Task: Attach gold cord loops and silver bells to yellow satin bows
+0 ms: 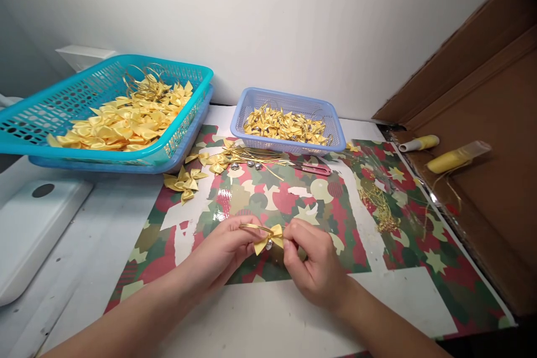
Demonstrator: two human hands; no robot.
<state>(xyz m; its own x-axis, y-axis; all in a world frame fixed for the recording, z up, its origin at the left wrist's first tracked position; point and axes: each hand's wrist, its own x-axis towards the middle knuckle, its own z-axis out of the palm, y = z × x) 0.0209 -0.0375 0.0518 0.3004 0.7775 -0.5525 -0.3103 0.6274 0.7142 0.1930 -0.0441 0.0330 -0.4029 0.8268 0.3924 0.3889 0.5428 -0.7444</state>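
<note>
A yellow satin bow with a small silver bell hanging below it is held between my two hands, over the patterned mat. My left hand is closed on the bow's left side, where a loop of gold cord also runs past the fingers. Pinched at the bow's right edge, my right hand has its thumb and forefinger together; what lies between these fingertips is partly hidden. Just beyond the hands lie loose bows, a bundle of gold cords, several silver bells and pink-handled scissors or snips.
A turquoise basket heaped with yellow bows stands at the left. A smaller lilac basket of bows with bells is at the back. Thread spools sit against cardboard on the right, near gold scraps. A white device lies left.
</note>
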